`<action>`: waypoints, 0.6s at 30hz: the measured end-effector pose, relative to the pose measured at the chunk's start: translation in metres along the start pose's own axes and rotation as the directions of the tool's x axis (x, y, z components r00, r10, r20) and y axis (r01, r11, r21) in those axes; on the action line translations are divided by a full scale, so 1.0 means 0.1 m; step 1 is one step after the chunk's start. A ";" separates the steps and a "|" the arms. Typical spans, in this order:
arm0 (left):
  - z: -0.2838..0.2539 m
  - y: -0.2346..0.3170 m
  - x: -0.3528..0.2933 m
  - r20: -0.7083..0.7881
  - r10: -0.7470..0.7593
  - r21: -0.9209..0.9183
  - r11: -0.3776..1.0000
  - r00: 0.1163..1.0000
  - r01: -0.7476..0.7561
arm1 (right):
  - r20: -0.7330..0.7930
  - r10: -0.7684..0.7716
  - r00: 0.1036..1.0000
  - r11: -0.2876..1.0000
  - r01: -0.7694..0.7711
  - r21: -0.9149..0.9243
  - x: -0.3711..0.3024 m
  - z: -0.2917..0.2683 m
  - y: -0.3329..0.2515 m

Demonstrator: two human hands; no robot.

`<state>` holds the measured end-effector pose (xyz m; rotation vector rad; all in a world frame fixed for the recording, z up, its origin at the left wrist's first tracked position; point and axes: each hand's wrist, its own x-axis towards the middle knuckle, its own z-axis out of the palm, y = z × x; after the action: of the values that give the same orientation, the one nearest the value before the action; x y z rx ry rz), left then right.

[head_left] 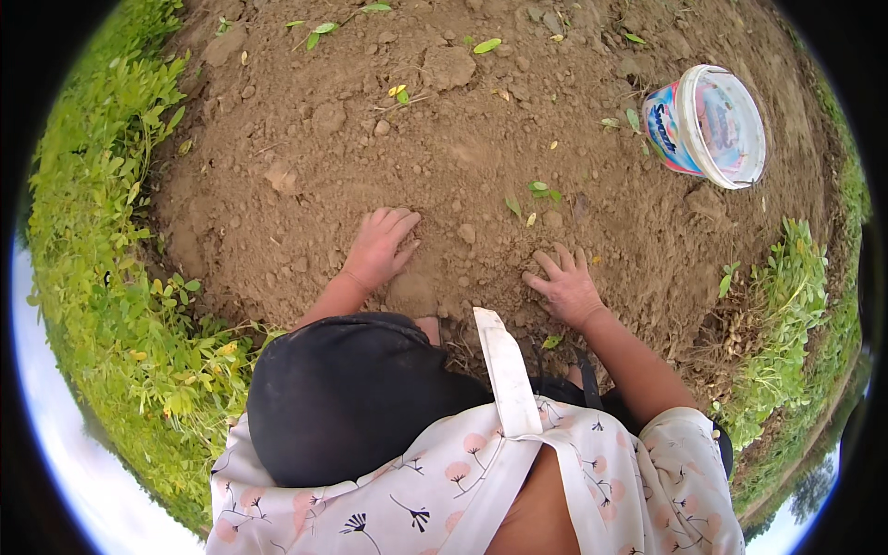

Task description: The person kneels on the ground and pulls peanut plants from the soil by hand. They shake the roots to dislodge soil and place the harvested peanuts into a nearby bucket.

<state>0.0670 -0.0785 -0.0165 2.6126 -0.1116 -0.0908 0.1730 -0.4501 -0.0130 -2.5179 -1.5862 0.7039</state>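
Note:
Both my hands rest on loose brown soil point(444, 176). My left hand point(377, 248) lies on the dirt left of the middle, fingers stretched out and pointing right, thumb apart, holding nothing that I can see. Farther right, my right hand point(566, 289) touches the ground with its fingers spread and slightly bent, tips against the soil. Between the hands is a patch of crumbly dirt with a small clod point(466, 233). A few green leaves point(544, 191) lie just beyond my right hand.
A plastic bucket point(668, 131) with a white rim lies tipped on its side at the far right. Leafy green plants point(102, 268) grow along the left edge. Uprooted-looking plants point(786, 305) lie at the right. My dark-clothed knee point(351, 398) is close below my left hand.

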 end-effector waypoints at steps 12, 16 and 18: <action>0.07 -0.26 -0.13 -0.214 -0.127 -0.197 0.977 0.969 0.084 | -0.054 0.615 0.787 0.789 -0.611 0.071 -0.01 -0.35 1.23; 0.06 -0.26 -0.06 -0.226 -0.338 -0.349 0.904 0.914 0.248 | -0.026 0.483 0.875 0.873 -0.479 0.089 0.06 -0.39 0.69; -0.01 -0.17 -0.06 -0.128 -0.418 -0.368 0.862 0.899 0.348 | -0.142 0.266 0.954 0.963 -0.269 -0.007 0.07 -0.42 0.21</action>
<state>0.0621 -0.0631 -0.0236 2.2471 0.4666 0.0194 0.2106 -0.4471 0.0152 -2.7646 -1.2318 0.5176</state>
